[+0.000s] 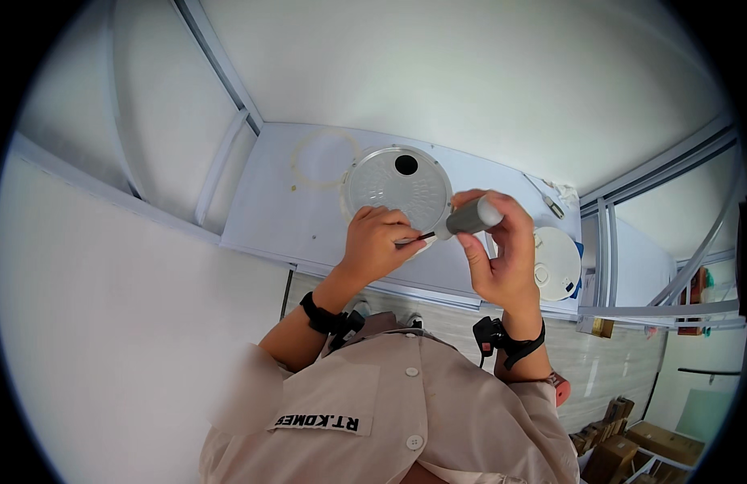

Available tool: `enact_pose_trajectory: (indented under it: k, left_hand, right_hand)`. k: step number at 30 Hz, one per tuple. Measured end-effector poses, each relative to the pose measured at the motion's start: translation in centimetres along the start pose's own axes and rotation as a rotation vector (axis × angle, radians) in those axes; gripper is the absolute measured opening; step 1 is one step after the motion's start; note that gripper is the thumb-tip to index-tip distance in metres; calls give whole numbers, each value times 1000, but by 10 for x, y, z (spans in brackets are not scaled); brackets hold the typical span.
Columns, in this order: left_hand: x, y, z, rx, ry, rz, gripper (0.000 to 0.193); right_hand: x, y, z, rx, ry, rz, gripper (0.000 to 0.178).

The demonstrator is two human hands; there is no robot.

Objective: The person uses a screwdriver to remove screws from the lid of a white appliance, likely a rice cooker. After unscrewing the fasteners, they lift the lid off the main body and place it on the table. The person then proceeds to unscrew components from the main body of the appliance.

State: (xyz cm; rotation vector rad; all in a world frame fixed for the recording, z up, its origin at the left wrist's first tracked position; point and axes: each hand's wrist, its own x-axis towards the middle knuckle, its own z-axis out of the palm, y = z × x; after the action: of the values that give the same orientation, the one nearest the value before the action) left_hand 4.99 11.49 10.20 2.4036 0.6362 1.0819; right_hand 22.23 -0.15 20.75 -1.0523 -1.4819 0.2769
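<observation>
Gripping a chunky grey screwdriver (470, 218) with my right fingers (473, 252), left fingers (383, 221) pinching its shaft, near this round silver plate (389, 189).

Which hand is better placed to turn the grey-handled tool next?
Probably the right: the right hand already has its grip around the grey handle, while the left hand is down by the dark shaft, near the silver disc.

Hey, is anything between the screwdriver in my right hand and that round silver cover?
Yes, your left hand: its fingers are at the tip end of the screwdriver, overlapping the near edge of the round silver cover in this view. Nothing else visible is in the way.
</observation>
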Motion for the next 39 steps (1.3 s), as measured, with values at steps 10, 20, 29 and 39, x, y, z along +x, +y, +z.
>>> enact_pose_trajectory:
  k: [10,20,29,39]
  left_hand:
    - [1,1,-2,15,-43,-36,13]
    - [2,0,-1,11,-26,-19,14]
    - [2,-1,-1,5,-34,-26,13]
    - [1,-3,1,-23,-32,-25,13]
  right_hand:
    - [16,-17,1,-319,23,-206,47]
    - [12,-21,-1,-47,-26,27,38]
    - [19,-27,-13,-403,21,-22,45]
    - [23,-25,-7,-248,-51,-126,41]
